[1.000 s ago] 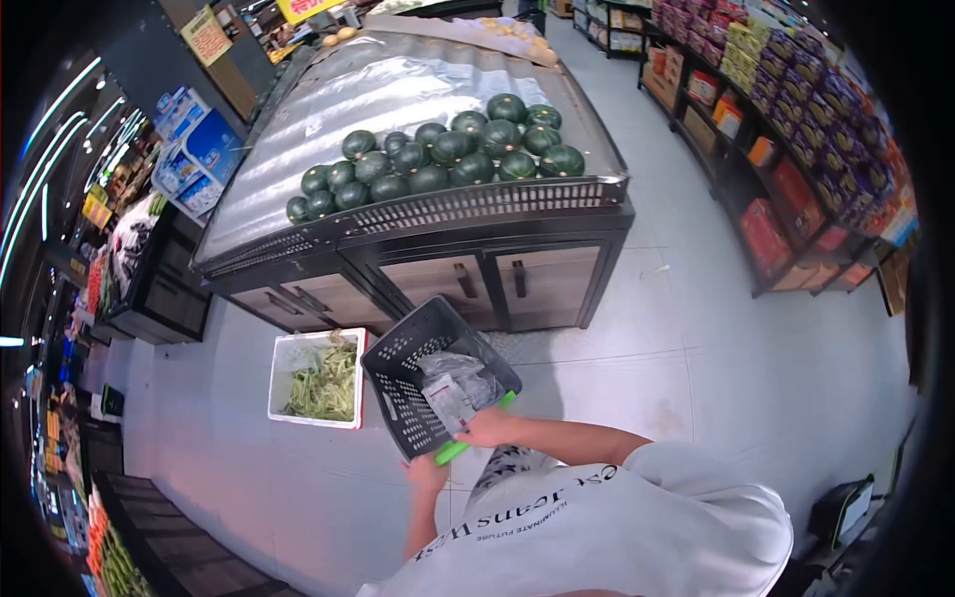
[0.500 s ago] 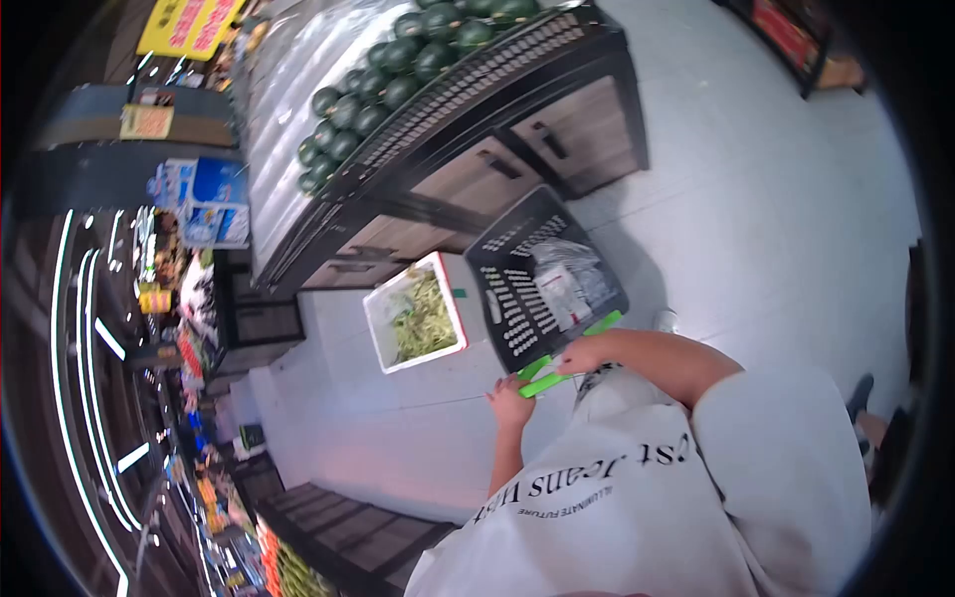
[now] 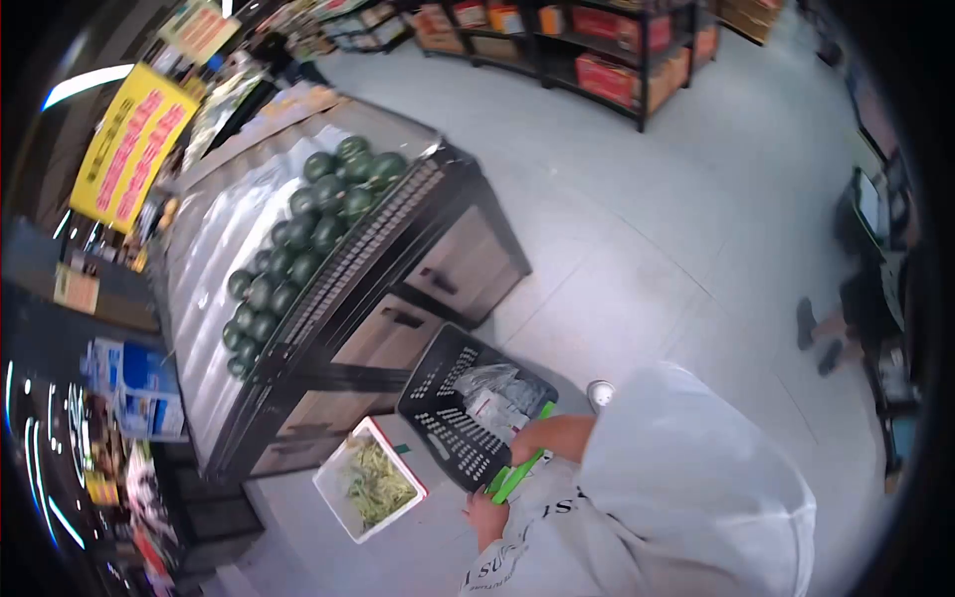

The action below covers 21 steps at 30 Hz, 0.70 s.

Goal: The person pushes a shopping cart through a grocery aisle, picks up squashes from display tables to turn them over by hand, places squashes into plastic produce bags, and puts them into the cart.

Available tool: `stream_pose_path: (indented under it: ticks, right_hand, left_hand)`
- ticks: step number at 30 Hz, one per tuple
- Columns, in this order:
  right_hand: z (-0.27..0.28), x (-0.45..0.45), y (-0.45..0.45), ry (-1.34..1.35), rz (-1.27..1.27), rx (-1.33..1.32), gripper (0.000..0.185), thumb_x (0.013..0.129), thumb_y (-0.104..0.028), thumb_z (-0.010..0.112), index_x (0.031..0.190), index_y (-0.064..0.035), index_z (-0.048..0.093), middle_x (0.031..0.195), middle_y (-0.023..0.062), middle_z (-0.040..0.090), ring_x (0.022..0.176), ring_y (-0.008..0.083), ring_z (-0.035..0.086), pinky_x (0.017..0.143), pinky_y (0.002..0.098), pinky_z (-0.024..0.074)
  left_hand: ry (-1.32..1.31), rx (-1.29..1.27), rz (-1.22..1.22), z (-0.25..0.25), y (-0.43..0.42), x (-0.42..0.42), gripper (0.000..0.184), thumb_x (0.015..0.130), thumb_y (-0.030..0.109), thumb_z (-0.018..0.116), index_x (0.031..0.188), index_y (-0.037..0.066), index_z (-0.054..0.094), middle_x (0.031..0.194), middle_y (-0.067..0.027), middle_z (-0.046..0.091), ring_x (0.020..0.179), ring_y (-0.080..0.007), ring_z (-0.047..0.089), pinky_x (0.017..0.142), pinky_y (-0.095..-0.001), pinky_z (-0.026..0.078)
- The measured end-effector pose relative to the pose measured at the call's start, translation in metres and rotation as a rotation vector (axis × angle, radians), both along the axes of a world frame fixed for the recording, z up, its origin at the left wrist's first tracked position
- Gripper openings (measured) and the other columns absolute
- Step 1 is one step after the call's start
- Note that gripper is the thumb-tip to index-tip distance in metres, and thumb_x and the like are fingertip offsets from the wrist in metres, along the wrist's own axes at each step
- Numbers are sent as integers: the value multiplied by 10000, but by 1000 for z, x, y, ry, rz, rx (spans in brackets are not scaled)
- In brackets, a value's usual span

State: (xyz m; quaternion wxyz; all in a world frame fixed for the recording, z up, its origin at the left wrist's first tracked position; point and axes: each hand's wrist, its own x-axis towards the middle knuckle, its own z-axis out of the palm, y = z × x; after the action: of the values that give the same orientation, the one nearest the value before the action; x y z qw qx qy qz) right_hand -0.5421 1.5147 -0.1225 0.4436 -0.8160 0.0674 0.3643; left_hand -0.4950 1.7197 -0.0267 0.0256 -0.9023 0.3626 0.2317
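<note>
A dark grey shopping basket point(image 3: 438, 398) with bright green handles point(image 3: 517, 483) hangs or stands just in front of my body. My left hand point(image 3: 485, 515) is closed at the lower end of the handles. Farther up, my right hand point(image 3: 537, 441) is wrapped round them, partly hiding the basket's near rim. Inside the basket lies a clear plastic bag point(image 3: 505, 388) with a white label; what it contains I cannot make out. A white foam box point(image 3: 333, 488) of leafy greens point(image 3: 378, 483) sits on the floor left of the basket.
A produce stand point(image 3: 398, 333) with wood-look doors holds a heap of dark green watermelons point(image 3: 298, 234). Black shelves point(image 3: 642, 75) with red boxes stand at the back. A person's legs point(image 3: 831, 328) show at the right. A yellow sign point(image 3: 134, 149) hangs at the upper left.
My view has swung toward the right, so stand, foam box and basket appear lower and farther left. The back shelves have come into view. Both hands still hold the handles.
</note>
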Motion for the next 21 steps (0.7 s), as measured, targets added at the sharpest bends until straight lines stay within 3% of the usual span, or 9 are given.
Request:
stream_pose_path:
  ticks: [1,2,4,6,9,10,14,15,21]
  right_hand:
    - [18,5,4,40,-4,-18,454,789,-424,503,1000,-60,674,1060,179,641,949,308,615,822,437,467]
    - [-47,-9,7,-44,67,-49,468,797,-433,466,964,-56,685,989,187,656,905,325,624,801,450,475]
    - [17,-22,-6,-104,72,-61,502,793,-430,450,930,-6,681,951,201,657,882,339,628,799,445,481]
    - [21,-25,-6,-2,57,-131,483,792,-428,464,978,-42,686,1019,207,640,955,336,614,842,426,472]
    - [43,-32,-10,-299,-117,161,421,770,-334,506,1005,-25,671,1043,208,637,992,319,611,867,418,477]
    - [52,-30,-17,-128,117,-102,439,778,-321,469,1012,2,654,1039,216,633,980,351,607,873,440,465]
    - [52,-43,-6,-116,-153,-115,481,794,-446,485,982,-37,653,1020,215,632,950,359,610,833,446,474]
    - [55,-43,3,-124,-220,-113,491,818,-458,473,984,-40,669,968,211,646,905,364,617,808,435,478]
    - [72,-34,35,-51,-347,79,633,847,-593,443,1128,-53,617,1078,177,626,1006,315,591,858,385,450]
  left_hand:
    - [97,-75,9,-15,7,6,254,741,238,607,976,236,702,1248,-28,554,1233,-340,421,980,-664,261]
    - [190,-156,16,-37,14,12,252,748,232,595,976,233,702,1263,-24,543,1240,-339,415,981,-665,261]
    - [-4,11,-25,0,2,-4,230,749,222,588,945,225,709,1272,-24,535,1249,-338,408,985,-676,244]
    - [11,23,-41,7,-2,-7,229,727,265,615,930,222,713,1273,-12,533,1265,-332,387,983,-682,241]
    - [-31,71,-56,7,28,12,243,714,325,632,920,229,719,1281,-4,527,1275,-324,371,989,-673,239]
    - [10,13,-175,-10,1,4,250,711,344,636,918,232,721,1284,-2,524,1278,-322,365,992,-669,238]
    - [40,-23,-294,9,-4,20,257,727,376,620,902,225,733,1346,-22,473,1305,-333,308,1010,-695,127]
    - [34,-32,-331,15,-1,27,227,724,317,618,902,238,734,1354,-26,462,1321,-332,286,1014,-703,94]
    - [-2,-10,-490,27,9,85,239,693,206,604,876,281,736,1363,-22,452,1352,-345,241,1018,-710,17]
